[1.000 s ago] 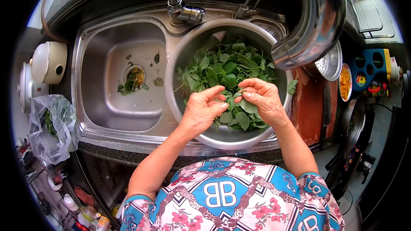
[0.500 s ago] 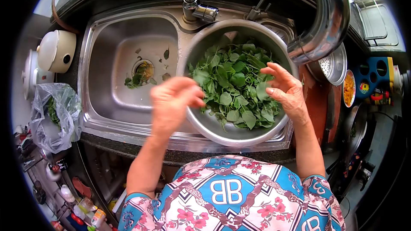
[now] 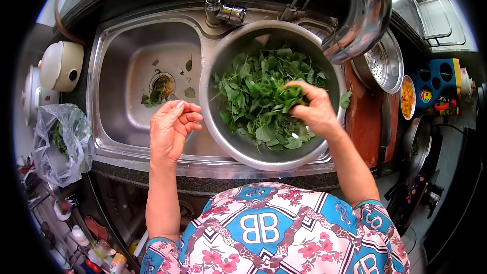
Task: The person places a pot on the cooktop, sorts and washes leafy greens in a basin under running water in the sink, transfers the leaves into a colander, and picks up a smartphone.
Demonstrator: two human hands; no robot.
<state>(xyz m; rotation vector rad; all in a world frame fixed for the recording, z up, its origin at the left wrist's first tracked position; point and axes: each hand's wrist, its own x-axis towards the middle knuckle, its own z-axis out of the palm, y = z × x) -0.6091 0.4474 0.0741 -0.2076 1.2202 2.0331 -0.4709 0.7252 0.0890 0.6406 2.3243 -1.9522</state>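
Observation:
A wide metal bowl (image 3: 212, 131) full of leafy greens (image 3: 248, 83) rests over the right side of the sink. My right hand (image 3: 317, 109) is closed around a bunch of these greens, lifted a little above the pile. To the left of the bowl, my left hand (image 3: 173, 129) hovers over the sink's edge with its fingers curled and thumb against the forefinger. Nothing shows between those fingers. A single leaf (image 3: 346, 100) clings to the bowl's right rim.
Leaf scraps (image 3: 152, 97) lie around the drain in the left sink basin (image 3: 122, 71). A faucet (image 3: 218, 10) stands behind, and a large chrome pipe (image 3: 362, 20) overhangs the bowl's right. A plastic bag (image 3: 61, 144) sits left; a knife (image 3: 385, 127) lies on a reddish board (image 3: 362, 132).
My right hand has closed on a bunch of greens and lifted it. My left hand has moved left and down, away from the bowl. The whole view has shifted slightly.

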